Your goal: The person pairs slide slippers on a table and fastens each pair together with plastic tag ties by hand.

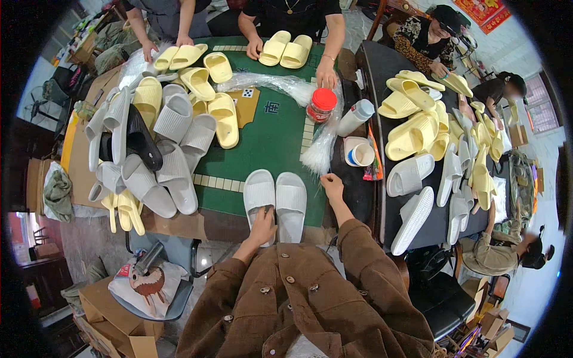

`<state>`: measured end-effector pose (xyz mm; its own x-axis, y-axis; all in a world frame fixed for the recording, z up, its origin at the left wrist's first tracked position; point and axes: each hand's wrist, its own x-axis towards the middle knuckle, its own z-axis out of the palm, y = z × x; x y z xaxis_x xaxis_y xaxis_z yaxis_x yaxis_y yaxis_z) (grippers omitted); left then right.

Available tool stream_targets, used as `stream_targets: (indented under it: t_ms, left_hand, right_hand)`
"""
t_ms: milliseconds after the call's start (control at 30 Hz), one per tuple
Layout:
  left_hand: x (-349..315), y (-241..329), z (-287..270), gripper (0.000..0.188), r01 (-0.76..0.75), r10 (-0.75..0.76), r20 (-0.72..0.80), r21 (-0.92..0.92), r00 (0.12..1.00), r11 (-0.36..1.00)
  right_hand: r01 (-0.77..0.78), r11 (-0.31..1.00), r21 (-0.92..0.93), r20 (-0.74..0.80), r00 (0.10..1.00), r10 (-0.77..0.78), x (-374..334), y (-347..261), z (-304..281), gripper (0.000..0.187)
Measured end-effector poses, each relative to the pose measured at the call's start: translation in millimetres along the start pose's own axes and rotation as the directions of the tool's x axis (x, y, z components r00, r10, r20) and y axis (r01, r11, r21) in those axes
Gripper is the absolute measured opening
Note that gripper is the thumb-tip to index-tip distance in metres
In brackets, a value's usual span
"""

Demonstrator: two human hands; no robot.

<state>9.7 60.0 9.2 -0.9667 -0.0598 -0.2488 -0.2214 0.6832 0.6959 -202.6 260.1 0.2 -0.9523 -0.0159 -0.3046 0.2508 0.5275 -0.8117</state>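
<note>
Centrally, grey slippers [291, 197] rest on green cloth [268, 146] near a black table [375, 65].

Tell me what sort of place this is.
Probably a small, makeshift footwear workroom: yellow slides and gray slides lie in heaps, clear plastic film is bunched on a green mahjong-patterned tabletop, and cardboard boxes stand nearby.

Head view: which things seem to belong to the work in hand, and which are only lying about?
Seem to belong:
- grey slipper pair, left hand at one
- clear plastic bundle, near right hand
- heaped slippers

Seem only lying about:
- red-lidded jar
- white bottle
- orange packet
</note>
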Motion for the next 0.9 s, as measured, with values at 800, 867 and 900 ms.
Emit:
stream_targets:
  t_ms: [800, 867, 900]
  left_hand:
    - [7.8, 67.9, -11.8, 0.028, 0.213, -0.324, 0.027, -0.804, 0.946, 0.556]
    - [5.1, 62.9, -9.8, 0.027, 0.269, -0.384, 0.125, -0.898, 0.915, 0.347]
    - [3.2, 66.9, -14.0, 0.027, 0.269, -0.386, 0.124, -0.898, 0.914, 0.347]
  right_hand:
    - [0.461, 0.878, 0.129, 0.162, 0.863, -0.478, -132.1, -62.2, 20.7, 0.010]
    - [0.496, 0.867, 0.049, 0.173, 0.851, -0.496, -136.2, -69.6, 18.0, 0.010]
    - [0.540, 0.842, -0.003, 0.189, 0.827, -0.530, -137.3, -70.4, 18.2, 0.010]
